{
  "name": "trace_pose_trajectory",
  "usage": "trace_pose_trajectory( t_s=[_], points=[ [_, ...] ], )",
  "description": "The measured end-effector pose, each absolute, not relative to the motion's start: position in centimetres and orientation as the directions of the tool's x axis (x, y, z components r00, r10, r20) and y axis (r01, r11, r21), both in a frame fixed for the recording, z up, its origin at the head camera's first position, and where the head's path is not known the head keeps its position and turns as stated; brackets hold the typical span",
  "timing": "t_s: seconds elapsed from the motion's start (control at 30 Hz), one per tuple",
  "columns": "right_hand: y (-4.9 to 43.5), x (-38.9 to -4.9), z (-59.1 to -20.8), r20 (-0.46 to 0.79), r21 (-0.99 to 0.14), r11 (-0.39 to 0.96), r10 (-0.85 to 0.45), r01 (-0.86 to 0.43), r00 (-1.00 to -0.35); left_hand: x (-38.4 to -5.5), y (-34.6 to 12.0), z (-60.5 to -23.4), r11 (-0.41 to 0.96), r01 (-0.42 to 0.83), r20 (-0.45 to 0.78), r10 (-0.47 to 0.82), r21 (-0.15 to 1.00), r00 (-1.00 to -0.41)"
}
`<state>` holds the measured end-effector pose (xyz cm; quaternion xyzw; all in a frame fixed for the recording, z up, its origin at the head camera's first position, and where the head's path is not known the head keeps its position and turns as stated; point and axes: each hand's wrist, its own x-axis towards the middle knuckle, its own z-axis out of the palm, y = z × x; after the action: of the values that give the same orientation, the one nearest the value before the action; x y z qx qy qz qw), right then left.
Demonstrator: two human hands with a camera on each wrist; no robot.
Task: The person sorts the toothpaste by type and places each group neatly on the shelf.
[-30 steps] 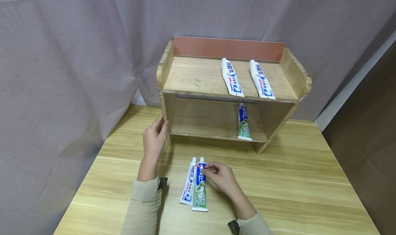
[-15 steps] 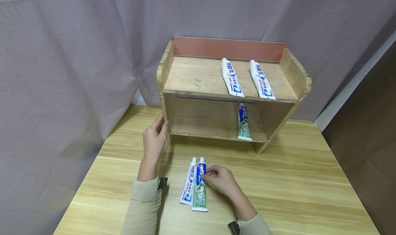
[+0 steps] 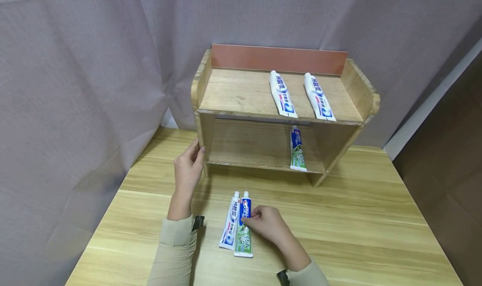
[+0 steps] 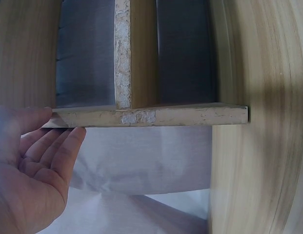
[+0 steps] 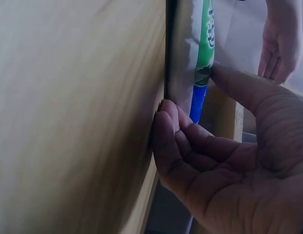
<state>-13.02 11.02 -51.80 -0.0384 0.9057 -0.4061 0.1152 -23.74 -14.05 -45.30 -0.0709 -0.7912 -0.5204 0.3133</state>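
Note:
Two toothpaste tubes lie side by side on the table in the head view, caps toward the shelf. The blue-and-green toothpaste tube [image 3: 244, 235] is on the right, the white toothpaste tube [image 3: 229, 225] on the left. My right hand [image 3: 270, 225] pinches the blue-and-green tube at its right edge, thumb on top; in the right wrist view the curled fingers [image 5: 166, 129] meet its side at the tabletop. With thumb and fingers on opposite faces, my left hand [image 3: 188, 164] holds the left side panel [image 4: 185, 116] of the small wooden shelf [image 3: 241, 95].
On the upper board lie two white toothpaste tubes [image 3: 283, 95] [image 3: 318, 97], right of centre. Another blue-and-green toothpaste tube [image 3: 297, 150] lies on the lower board. A grey curtain [image 3: 94, 68] hangs behind, and a brown panel [image 3: 448, 143] stands at the right.
My right hand has slid toward me along the blue-and-green tube, from its upper part to about its middle, thumb now farther over it. The left hand and the tubes stay put.

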Motion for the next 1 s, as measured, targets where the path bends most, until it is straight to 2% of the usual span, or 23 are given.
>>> trace_pose_trajectory(
  t_s=[0.37,1.0],
  points=[
    [10.2,-12.9,-51.5,-0.162,-0.654,0.756,-0.167,-0.022,-0.973,-23.7,-14.1,-45.1,0.443,0.423,0.551,-0.214,0.791,-0.807],
    [9.9,-13.0,-52.0,-0.136,-0.634,0.773,-0.146,-0.027,-0.98,-23.8,-14.0,-45.4,0.433,0.423,0.55,-0.224,0.796,-0.805]
  ],
)
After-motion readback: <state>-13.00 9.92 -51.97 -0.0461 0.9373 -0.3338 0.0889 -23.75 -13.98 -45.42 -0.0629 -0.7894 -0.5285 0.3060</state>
